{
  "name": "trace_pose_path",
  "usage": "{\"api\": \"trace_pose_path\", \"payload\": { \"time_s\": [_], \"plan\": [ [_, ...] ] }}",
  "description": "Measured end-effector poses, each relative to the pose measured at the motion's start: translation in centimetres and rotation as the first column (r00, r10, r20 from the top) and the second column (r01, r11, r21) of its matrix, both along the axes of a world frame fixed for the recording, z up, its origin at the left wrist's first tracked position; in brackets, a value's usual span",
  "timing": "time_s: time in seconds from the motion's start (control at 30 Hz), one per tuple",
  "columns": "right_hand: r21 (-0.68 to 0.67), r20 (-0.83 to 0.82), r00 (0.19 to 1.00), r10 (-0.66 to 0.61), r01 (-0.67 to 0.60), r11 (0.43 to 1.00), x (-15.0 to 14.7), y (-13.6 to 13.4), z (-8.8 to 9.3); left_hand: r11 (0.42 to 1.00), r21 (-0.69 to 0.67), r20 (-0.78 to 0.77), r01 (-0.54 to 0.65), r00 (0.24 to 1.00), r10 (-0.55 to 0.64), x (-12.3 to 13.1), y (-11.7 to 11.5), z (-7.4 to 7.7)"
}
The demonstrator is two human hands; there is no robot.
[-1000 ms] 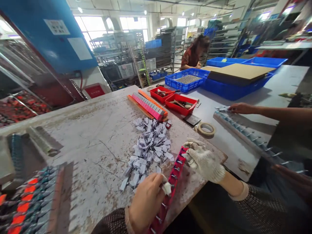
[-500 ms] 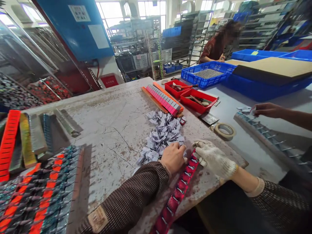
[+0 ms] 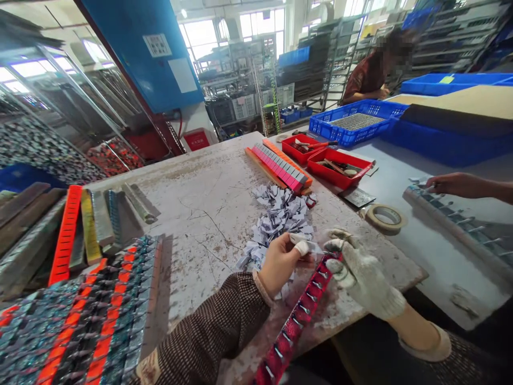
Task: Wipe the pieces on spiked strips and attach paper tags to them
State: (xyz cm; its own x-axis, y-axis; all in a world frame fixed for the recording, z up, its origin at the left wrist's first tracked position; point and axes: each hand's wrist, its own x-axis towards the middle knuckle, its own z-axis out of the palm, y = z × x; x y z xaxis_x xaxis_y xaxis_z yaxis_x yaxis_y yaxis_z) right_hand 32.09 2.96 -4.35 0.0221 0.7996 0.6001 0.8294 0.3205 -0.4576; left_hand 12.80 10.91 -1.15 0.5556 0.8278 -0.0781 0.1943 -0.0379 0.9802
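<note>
My left hand (image 3: 278, 262), with a white wrap on its thumb, pinches a small pale grey piece like cut paper (image 3: 310, 243). Below my hands, a long red bar (image 3: 287, 337) slants toward me, set with a row of short metallic pins or clips. Wearing a white knit glove, my right hand (image 3: 366, 280) has its fingers closed at the bar's far end; its fingertips partly cover that end. Just beyond my left hand lies a loose heap of similar pale grey pieces (image 3: 282, 216).
Pink and orange slotted bars (image 3: 278, 166) lie past the heap, near red trays (image 3: 340, 167) of tools. A tape roll (image 3: 385, 216) is at right, by a co-worker's hand (image 3: 452, 184) over another bar. Filled bars (image 3: 96, 315) cover the left side. Blue crates (image 3: 355, 123) stand behind.
My left hand has risen from beside the heap, now showing a pale piece in its pinch near the bar's far end. My right hand stays there. The whole view has shifted rightward.
</note>
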Motion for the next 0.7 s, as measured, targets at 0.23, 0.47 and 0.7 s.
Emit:
{"api": "trace_pose_path", "payload": {
  "time_s": [0.23,0.47,0.7],
  "plan": [
    [0.009,-0.311,0.946,0.087,-0.089,0.996,-2.1,-2.1,0.7,0.940,-0.188,0.176,0.286,0.951,-0.254,-1.4,-2.9,2.2],
    [-0.078,-0.367,0.924,0.110,-0.149,0.986,-2.0,-5.2,1.8,0.911,0.115,-0.159,0.397,0.912,-0.377,-2.1,-4.2,1.6],
    [-0.239,-0.600,0.787,-0.145,-0.003,0.971,-2.0,-10.1,-2.1,0.858,0.253,-0.004,0.448,0.887,-0.462,-1.4,-8.2,3.4]
  ]
}}
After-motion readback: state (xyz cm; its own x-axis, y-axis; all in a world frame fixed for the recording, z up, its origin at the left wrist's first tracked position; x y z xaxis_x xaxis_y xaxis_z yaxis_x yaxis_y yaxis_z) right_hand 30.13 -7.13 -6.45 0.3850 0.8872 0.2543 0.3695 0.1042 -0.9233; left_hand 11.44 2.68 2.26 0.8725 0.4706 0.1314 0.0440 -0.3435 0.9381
